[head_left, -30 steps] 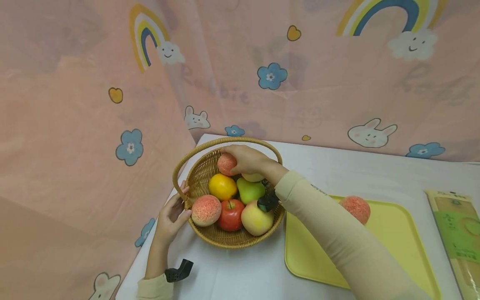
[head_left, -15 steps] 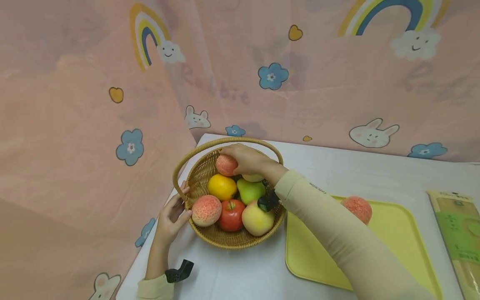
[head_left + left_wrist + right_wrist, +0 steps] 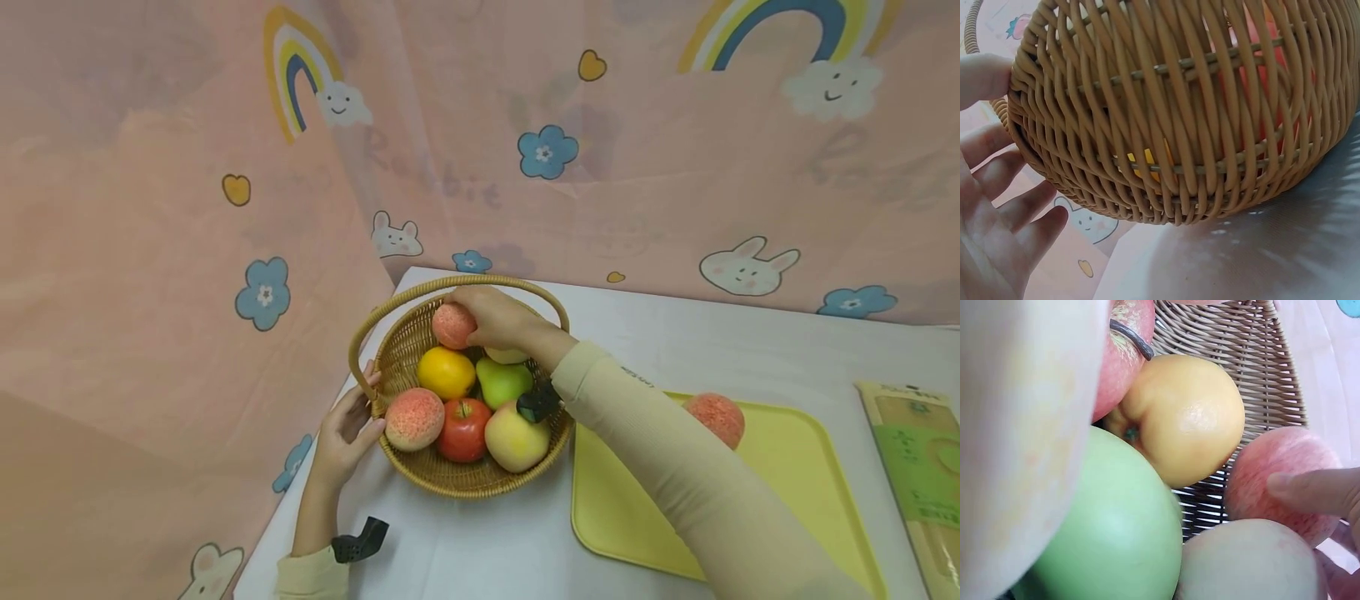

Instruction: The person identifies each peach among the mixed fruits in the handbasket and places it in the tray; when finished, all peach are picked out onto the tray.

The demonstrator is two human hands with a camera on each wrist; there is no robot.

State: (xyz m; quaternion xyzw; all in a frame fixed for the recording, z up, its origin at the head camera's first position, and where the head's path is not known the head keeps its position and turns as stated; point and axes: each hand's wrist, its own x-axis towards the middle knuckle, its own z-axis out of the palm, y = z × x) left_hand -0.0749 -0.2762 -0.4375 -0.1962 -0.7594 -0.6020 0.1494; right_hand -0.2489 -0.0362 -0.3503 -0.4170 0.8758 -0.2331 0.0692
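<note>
A wicker basket (image 3: 457, 485) with a tall handle holds several fruits. My right hand (image 3: 498, 321) reaches in at the back and grips a small pink peach (image 3: 453, 326); in the right wrist view the thumb (image 3: 1310, 487) lies on that peach (image 3: 1282, 481). Beside it are a yellow fruit (image 3: 446, 373), a green pear (image 3: 503, 382) and a pale fruit partly under the hand. Nearer the front lie a larger peach (image 3: 414, 419), a red apple (image 3: 462, 430) and a pale yellow fruit (image 3: 517, 437). My left hand (image 3: 340, 442) holds the basket's left rim, thumb and fingers around the handle's base.
To the right of the basket is a yellow tray (image 3: 795, 467) with a peach (image 3: 716, 419) on it, partly covered by the right sleeve. A green and tan package (image 3: 918, 475) lies at the far right. A pink patterned cloth (image 3: 637, 192) hangs behind the white table.
The small peach in my right hand has shifted very slightly within the back of the basket. My left hand keeps its hold on the rim.
</note>
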